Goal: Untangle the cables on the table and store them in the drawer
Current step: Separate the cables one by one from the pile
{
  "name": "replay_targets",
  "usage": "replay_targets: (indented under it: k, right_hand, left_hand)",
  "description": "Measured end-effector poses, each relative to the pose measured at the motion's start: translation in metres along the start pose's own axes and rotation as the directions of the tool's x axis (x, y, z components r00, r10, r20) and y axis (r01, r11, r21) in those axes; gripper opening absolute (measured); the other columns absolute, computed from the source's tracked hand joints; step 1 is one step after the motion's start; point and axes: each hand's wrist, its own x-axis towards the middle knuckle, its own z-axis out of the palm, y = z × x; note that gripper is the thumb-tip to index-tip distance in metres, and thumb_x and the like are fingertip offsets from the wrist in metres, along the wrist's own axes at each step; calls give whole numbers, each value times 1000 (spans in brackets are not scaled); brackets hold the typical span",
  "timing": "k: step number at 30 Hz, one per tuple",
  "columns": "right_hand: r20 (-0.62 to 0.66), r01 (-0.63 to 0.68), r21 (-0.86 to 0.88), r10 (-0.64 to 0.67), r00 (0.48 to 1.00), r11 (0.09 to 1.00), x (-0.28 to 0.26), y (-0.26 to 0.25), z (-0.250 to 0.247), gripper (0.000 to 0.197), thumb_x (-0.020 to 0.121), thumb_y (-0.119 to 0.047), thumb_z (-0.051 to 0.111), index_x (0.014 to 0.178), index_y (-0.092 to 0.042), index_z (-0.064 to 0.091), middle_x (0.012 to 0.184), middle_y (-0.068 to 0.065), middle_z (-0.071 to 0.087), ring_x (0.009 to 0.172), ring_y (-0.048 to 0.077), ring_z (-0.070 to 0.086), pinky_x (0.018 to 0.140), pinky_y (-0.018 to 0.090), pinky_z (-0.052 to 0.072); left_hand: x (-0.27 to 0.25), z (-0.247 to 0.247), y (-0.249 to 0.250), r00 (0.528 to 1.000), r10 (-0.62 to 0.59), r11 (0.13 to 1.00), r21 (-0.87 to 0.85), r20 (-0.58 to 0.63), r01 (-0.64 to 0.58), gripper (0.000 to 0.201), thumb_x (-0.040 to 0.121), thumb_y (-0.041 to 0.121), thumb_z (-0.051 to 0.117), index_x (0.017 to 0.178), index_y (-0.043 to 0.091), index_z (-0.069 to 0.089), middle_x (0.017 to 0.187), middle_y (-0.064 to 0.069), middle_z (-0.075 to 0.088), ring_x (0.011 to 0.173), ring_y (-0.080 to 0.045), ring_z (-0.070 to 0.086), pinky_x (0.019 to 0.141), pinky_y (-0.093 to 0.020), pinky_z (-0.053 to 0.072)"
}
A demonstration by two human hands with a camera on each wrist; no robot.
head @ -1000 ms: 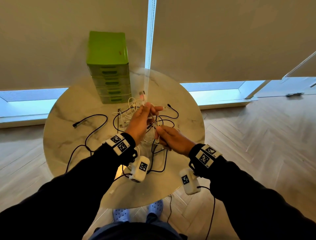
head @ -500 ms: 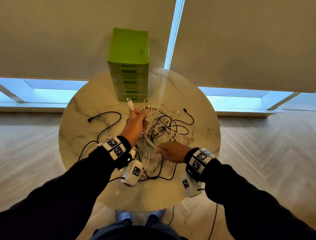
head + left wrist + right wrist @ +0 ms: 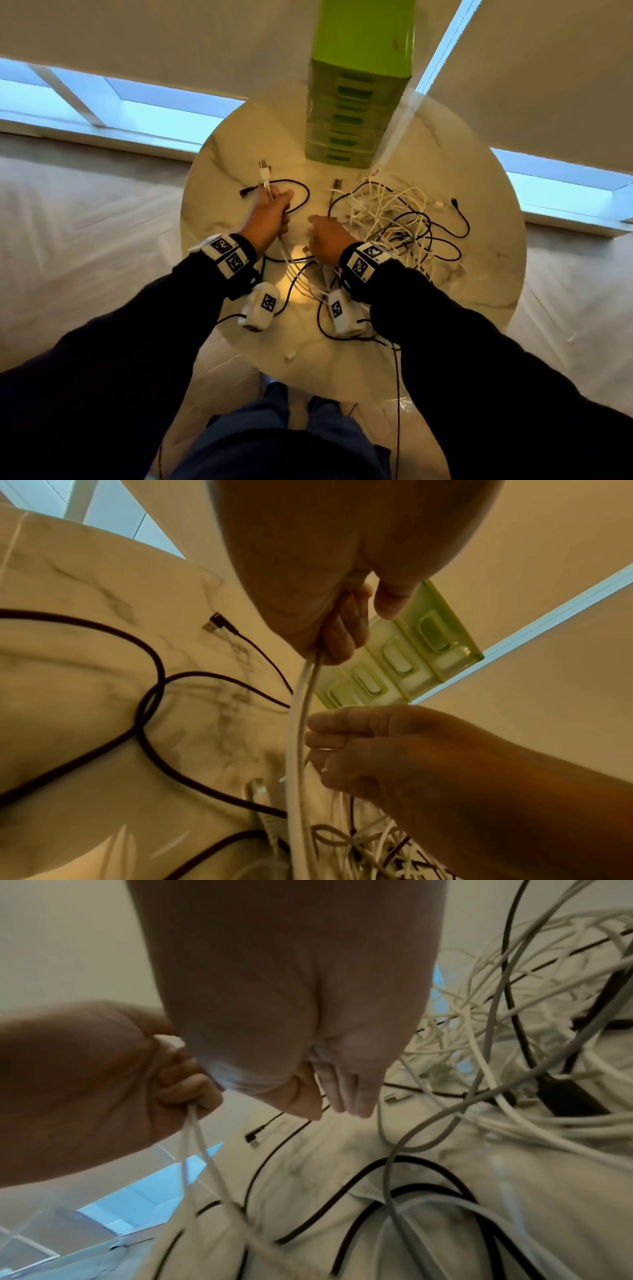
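My left hand (image 3: 270, 214) grips a doubled white cable (image 3: 264, 173) whose plug ends stick up past the knuckles. That cable (image 3: 297, 737) hangs down from the fist (image 3: 337, 631) toward the pile. Just to the right, my right hand (image 3: 322, 236) is curled, and its fingers (image 3: 329, 739) appear to pinch a thin white strand next to the doubled cable. The tangle of white and black cables (image 3: 387, 214) lies on the table to the right of both hands. The green drawer unit (image 3: 352, 113) stands at the table's far edge with all drawers closed.
The round marble table (image 3: 479, 281) has a loose black cable (image 3: 303, 198) looping behind my left hand, its plug (image 3: 214, 623) lying flat. More black cable (image 3: 322, 325) runs near the front edge under my wrists. Floor surrounds the table; windows are beyond.
My left hand has pulled the white cable to the left, away from the pile. The tangle now lies on the right of the table. My right hand has closed in on the left.
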Motion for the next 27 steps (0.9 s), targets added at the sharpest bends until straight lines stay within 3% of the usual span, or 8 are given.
replay_targets:
  k: [4, 10, 14, 16, 19, 22, 24, 27]
  right_hand:
    - [-145, -267, -40, 259, 955, 963, 24, 15, -1, 39, 94, -20, 59, 126, 1, 50, 133, 23, 53, 124, 39, 53, 99, 41, 46]
    - [-99, -341, -107, 331, 938, 934, 30, 22, 11, 45, 92, -26, 62, 129, -2, 53, 134, 23, 54, 125, 37, 52, 95, 37, 47]
    - [2, -280, -96, 282, 959, 955, 36, 12, 21, 30, 90, -37, 62, 92, -7, 60, 103, 16, 63, 104, 34, 61, 71, 31, 42]
    - [25, -235, 9, 234, 972, 972, 36, 8, 21, 33, 92, -39, 58, 72, -15, 48, 85, 9, 56, 91, 30, 57, 69, 31, 37]
    - [24, -204, 173, 203, 979, 964, 30, 3, 17, 25, 98, -37, 46, 95, -12, 47, 102, 17, 60, 93, 32, 56, 72, 34, 36]
    - [6, -122, 104, 122, 993, 987, 22, 1, 15, 38, 106, -37, 33, 115, -3, 46, 110, 26, 61, 100, 39, 59, 72, 34, 35]
    - [-81, -3, 144, 15, 997, 990, 11, -3, 12, 34, 107, -32, 32, 113, -2, 48, 94, 21, 63, 89, 36, 61, 67, 33, 33]
    - [-262, 152, 349, -59, 963, 925, -6, -12, 3, 23, 106, -24, 35, 110, -7, 52, 66, 0, 58, 57, 11, 57, 59, 27, 41]
  left_hand:
    - [11, -7, -8, 995, -64, 996, 63, 81, 59, 27, 101, 23, 52, 83, 22, 31, 64, 4, 30, 49, -10, 28, 48, -27, 25]
    - [18, -14, -17, 985, -90, 992, 103, 148, 75, 25, 101, 20, 52, 80, 22, 38, 63, 5, 32, 50, -10, 29, 48, -26, 27]
    - [16, -18, -21, 976, -115, 992, 81, 186, 101, 17, 102, 19, 50, 86, 21, 46, 63, 8, 35, 52, -8, 30, 49, -24, 28]
    - [16, -20, -24, 975, -122, 992, 54, 185, 114, 12, 102, 19, 50, 90, 20, 52, 61, 9, 35, 52, -8, 31, 49, -23, 27]
    - [14, -23, -27, 981, -127, 992, 28, 145, 125, 12, 101, 20, 53, 90, 22, 56, 58, 11, 37, 51, -8, 32, 48, -23, 28]
    - [10, -25, -24, 973, -170, 981, -68, 153, 182, 14, 101, 21, 49, 88, 21, 51, 56, 9, 32, 47, -8, 27, 45, -22, 22]
    - [7, -27, -22, 967, -199, 958, -178, 158, 226, 13, 103, 21, 43, 96, 16, 52, 55, 8, 32, 44, -7, 25, 42, -21, 19]
    - [4, -30, -24, 981, -140, 957, -237, 134, 169, 23, 107, 23, 32, 103, 13, 52, 59, 7, 35, 46, -7, 26, 43, -20, 22]
